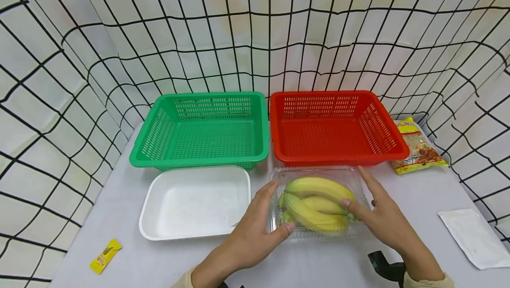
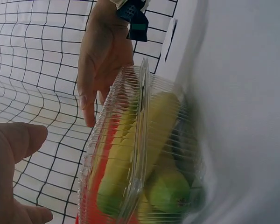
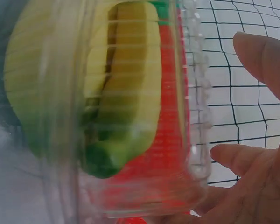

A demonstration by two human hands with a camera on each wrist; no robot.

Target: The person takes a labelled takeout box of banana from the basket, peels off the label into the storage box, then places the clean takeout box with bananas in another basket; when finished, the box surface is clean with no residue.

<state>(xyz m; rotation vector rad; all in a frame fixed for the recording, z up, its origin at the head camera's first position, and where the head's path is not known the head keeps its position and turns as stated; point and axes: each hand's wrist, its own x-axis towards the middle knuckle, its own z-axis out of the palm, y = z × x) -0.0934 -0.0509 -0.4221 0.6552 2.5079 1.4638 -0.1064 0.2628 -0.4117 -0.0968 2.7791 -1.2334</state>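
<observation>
A clear plastic clamshell box sits on the table with several yellow bananas, green at the ends, inside it. My left hand is at the box's left side, thumb and fingers spread around its near left corner. On the opposite side is my right hand, its thumb over the lid and its index finger by the far right corner. Both hands have loosely extended fingers. In the right wrist view, the lower fingers lie right by the box's ribbed edge. The left wrist view shows the left fingers a little off the lid.
A green basket and a red basket stand behind, a white tray left of the box. A yellow food packet leans by the red basket. A small yellow sachet and white packet lie outward. Black netting encloses the table.
</observation>
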